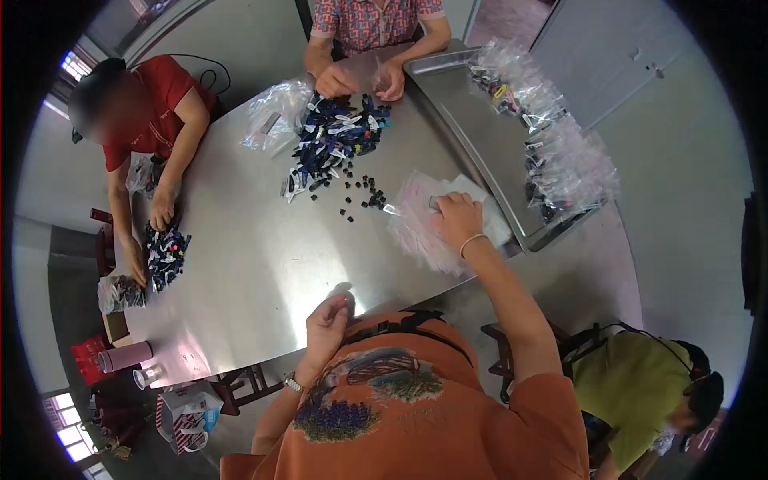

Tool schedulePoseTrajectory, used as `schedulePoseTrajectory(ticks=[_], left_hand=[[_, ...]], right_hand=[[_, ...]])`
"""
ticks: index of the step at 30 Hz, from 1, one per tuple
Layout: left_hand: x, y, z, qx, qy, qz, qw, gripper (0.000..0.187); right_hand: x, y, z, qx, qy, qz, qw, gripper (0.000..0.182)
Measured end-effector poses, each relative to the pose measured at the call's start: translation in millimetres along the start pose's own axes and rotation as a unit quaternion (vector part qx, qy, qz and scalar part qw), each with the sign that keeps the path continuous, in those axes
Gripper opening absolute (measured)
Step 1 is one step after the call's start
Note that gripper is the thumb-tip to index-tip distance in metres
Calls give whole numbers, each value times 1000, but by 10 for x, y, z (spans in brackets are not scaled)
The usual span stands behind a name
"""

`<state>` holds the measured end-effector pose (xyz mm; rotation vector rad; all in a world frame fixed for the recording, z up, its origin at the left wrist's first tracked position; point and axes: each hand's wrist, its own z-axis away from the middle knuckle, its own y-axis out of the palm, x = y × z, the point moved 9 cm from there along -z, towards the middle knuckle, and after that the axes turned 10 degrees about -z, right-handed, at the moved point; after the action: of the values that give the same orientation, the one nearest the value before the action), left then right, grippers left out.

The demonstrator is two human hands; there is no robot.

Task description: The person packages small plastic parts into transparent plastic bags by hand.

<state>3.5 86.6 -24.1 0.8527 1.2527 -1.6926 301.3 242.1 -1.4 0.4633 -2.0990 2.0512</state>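
Observation:
At the table's near edge is my left hand (328, 322), its fingers curled in; whether anything is between them is too small to tell. My right hand (458, 218) reaches over a pile of clear pinkish plastic bags (424, 240), its fingers bent round a small grey object (434, 204). A white sheet or stack of bags (492, 210) lies beside it, next to the metal tray. Left of the bags, small black pieces (374, 196) are scattered. Beyond them is a heap of dark blue, black and white pieces (336, 132).
A metal tray (456, 120) at the right holds filled clear bags (560, 152). Across the table, a co-worker's hands (338, 82) are at the heap. Another person in red (160, 104) handles pieces (166, 256) at the left. A pink tumbler (128, 357) and a glass (146, 377) stand near the corner.

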Motion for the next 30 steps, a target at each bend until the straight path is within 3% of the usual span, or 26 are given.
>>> schedulePoseTrajectory(ticks=[9, 18, 21, 25, 27, 30], left_hand=[[170, -63, -162, -30, 13, 52, 998, 24], [31, -138, -232, -19, 46, -4, 999, 23], [-93, -134, -273, -16, 59, -11, 998, 22], [-482, -83, -466, -9, 79, -35, 996, 21], [-732, 29, -625, -12, 140, -84, 986, 21], [-1191, 477, -963, -8, 308, -176, 935, 23]], right_hand=[[-31, -47, 109, -76, 2, -64, 995, 25], [-20, 49, 75, -90, 5, -185, 979, 22], [34, -34, 129, -128, -17, -222, 966, 20], [-147, -198, 205, -186, 39, -355, 915, 24], [-312, -300, 240, -221, 70, -380, 896, 24], [-526, -352, 291, -214, 129, -411, 877, 24]])
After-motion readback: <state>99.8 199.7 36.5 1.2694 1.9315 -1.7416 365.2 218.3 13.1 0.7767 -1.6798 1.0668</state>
